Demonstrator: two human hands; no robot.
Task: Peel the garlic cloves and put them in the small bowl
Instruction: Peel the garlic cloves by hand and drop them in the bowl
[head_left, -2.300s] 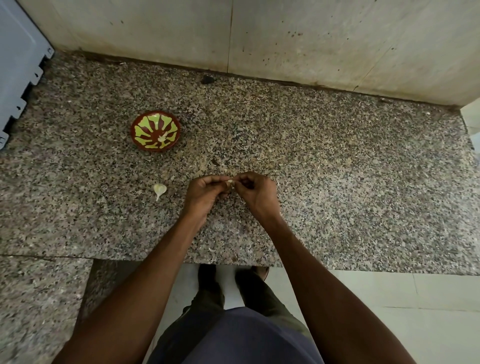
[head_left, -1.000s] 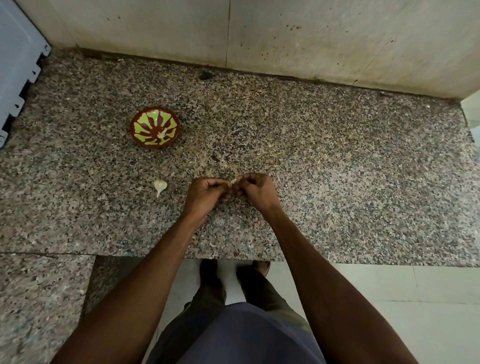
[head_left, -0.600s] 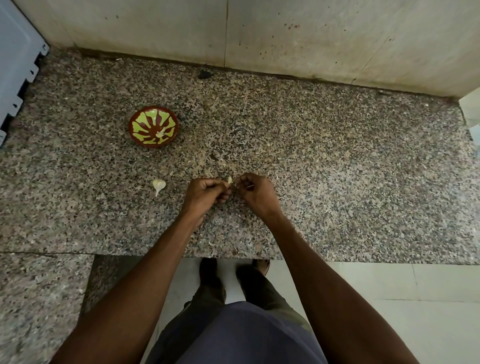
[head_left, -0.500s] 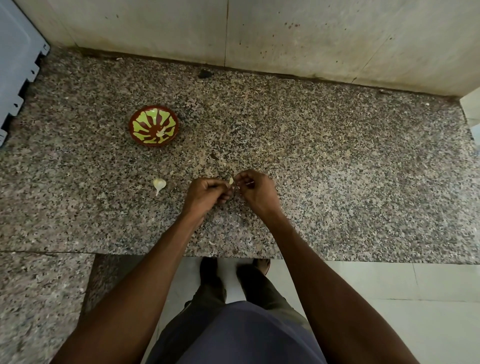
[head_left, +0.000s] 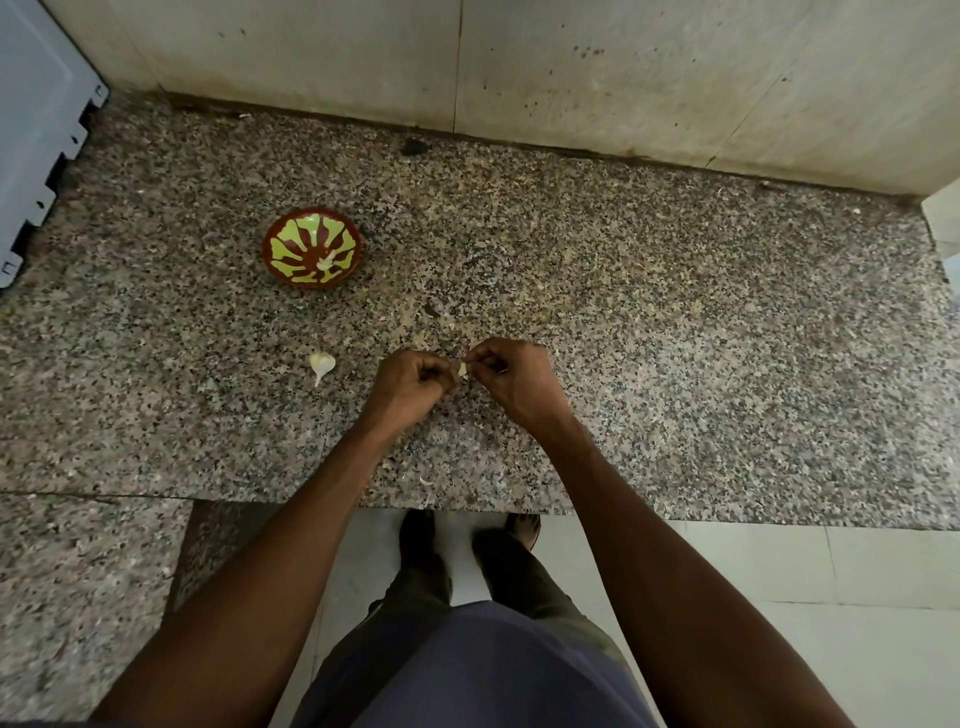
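Left hand (head_left: 410, 387) and right hand (head_left: 511, 379) knuckle to knuckle at frame centre, fingers of both curled, pinching small pale garlic clove (head_left: 462, 369) between them. Unpeeled clove (head_left: 321, 364) left of hands on speckled granite table (head_left: 701, 338). Round patterned bowl (head_left: 311, 248) upper left, one clove inside. Open stone to right.

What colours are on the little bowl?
The small bowl is reddish-brown with yellow-green petal shapes fanning out inside, seen in the head view.
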